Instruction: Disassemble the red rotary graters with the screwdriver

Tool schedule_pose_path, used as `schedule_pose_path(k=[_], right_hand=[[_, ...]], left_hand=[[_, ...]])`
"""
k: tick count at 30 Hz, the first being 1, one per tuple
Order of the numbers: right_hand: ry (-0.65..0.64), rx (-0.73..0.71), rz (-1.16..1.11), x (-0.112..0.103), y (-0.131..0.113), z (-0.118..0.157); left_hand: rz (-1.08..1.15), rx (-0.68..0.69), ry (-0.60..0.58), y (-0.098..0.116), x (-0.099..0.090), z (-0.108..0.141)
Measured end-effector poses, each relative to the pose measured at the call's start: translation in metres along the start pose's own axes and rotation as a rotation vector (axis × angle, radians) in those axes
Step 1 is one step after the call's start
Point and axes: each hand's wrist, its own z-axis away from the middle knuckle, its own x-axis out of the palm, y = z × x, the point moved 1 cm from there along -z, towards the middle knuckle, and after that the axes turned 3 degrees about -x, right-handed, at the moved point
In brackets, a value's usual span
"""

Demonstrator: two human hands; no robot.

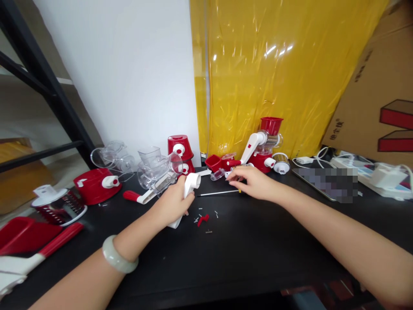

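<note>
A white plastic part with a round end (192, 181) is gripped in my left hand (176, 199), left of the middle of the table. Fingers bent, my right hand (251, 182) hovers near the yellow-tipped end of a long thin screwdriver (219, 193) lying on the table. Whether its fingertips hold something small among the parts behind them is hard to tell. Small red pieces (203, 220) lie in front, with several screws (216, 213) around them and a small pin (209, 232) nearer me.
On the black table (245, 258), an assembled red and white grater (264, 146) stands at the back. Clear housings (155, 165), red bases (97, 186) and a drum (60, 204) are at left. A phone (319, 183) and power strip (371, 172) lie right.
</note>
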Motion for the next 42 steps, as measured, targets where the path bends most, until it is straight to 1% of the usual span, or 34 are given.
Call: schedule_pose_path(k=[2,5,7,11,14,18,22,25,31,35,42], right_hand=[[0.066,-0.105,0.039,0.013,-0.017,-0.01],[0.153,-0.201,0.084,0.031,-0.033,-0.024],[0.184,-0.221,0.114,0.041,-0.038,-0.032],[0.182,-0.219,0.179,0.052,-0.044,-0.043],[0.2,-0.183,0.19,0.055,-0.048,-0.047],[0.227,-0.126,0.157,0.054,-0.05,-0.044],[0.219,-0.097,0.046,0.057,-0.046,-0.04],[0.237,-0.1,-0.043,0.059,-0.043,-0.038],[0.276,-0.087,-0.12,0.059,-0.04,-0.039],[0.28,-0.073,-0.183,0.061,-0.037,-0.039],[0.295,-0.004,-0.297,0.063,-0.039,-0.04]], left_hand=[[0.012,0.013,0.009,0.001,0.0,0.0],[0.038,0.03,0.036,0.002,0.0,0.001],[0.057,0.042,0.046,0.003,0.001,0.002],[0.083,0.072,0.046,0.004,0.001,0.004],[0.098,0.075,0.05,0.006,-0.001,0.005],[0.087,0.082,0.058,0.008,-0.003,0.006],[0.089,0.095,0.062,0.009,-0.003,0.008],[0.085,0.102,0.057,0.011,-0.003,0.009],[0.082,0.109,0.046,0.012,-0.002,0.01],[0.072,0.106,0.039,0.012,-0.001,0.01],[0.084,0.104,0.023,0.014,-0.001,0.011]])
